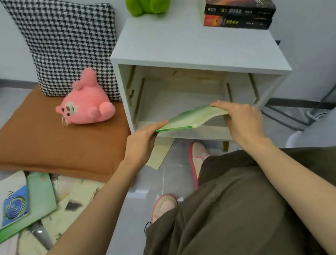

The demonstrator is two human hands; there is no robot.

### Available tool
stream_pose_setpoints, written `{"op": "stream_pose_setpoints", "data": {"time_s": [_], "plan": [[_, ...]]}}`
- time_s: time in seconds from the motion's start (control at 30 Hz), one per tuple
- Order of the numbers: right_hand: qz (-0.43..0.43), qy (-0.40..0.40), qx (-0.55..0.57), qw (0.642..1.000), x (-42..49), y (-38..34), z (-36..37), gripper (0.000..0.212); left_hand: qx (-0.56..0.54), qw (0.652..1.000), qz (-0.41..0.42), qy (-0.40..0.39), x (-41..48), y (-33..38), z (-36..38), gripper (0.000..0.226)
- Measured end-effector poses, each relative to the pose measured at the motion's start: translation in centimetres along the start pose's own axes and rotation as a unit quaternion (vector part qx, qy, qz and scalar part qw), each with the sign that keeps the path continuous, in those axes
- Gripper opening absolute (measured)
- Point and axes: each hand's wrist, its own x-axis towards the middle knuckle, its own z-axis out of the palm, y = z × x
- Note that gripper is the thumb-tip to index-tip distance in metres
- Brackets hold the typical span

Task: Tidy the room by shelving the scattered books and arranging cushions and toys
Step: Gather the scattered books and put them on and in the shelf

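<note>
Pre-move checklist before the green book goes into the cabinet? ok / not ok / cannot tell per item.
1. Grip of left hand on green book: ok, it holds the left end.
2. Grip of right hand: ok, fingers curl over the right end.
3. Book lined up with the cabinet opening: ok, it sits at the front lip.
4. Book flat: not ok, it bows and tilts, right end higher.
5. Room at the back of the compartment: cannot tell, partly hidden.
6. Other books on the floor: not ok, unshelved, piled at lower left.
</note>
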Motion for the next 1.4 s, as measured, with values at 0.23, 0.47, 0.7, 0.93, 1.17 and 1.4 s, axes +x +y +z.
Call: {"op": "stream_pose_setpoints", "data": {"time_s": [0.23, 0.47, 0.7, 0.93, 1.17, 1.4], "plan": [[0.031, -0.092, -0.106, 0.990, -0.1, 3.4, 2.4, 0.061, 0.030, 0.986, -0.026, -0.160, 6.0, 0.9, 5.4, 0.038], [-0.013, -0.255, -0.226, 0.940, 1.5, 4.3, 6.1, 0.066, -0.042, 0.974, -0.007, -0.223, 6.2, 1.7, 8.2, 0.044], [-0.006, -0.322, -0.243, 0.915, 2.7, 4.8, 10.0, 0.052, -0.061, 0.950, -0.058, -0.302, 6.7, 1.8, 9.6, 0.071], [0.028, -0.336, -0.242, 0.910, 4.2, 5.0, 13.1, 0.038, -0.139, 0.934, -0.126, -0.304, 6.9, 2.2, 12.2, 0.094], [0.013, -0.367, -0.259, 0.893, 4.7, 6.8, 16.1, 0.039, -0.080, 0.935, -0.065, -0.339, 10.2, 0.4, 15.3, 0.116], [0.055, -0.393, -0.237, 0.887, 5.6, 8.2, 18.1, 0.039, -0.053, 0.920, -0.034, -0.388, 11.8, -1.5, 19.0, 0.138]]}}
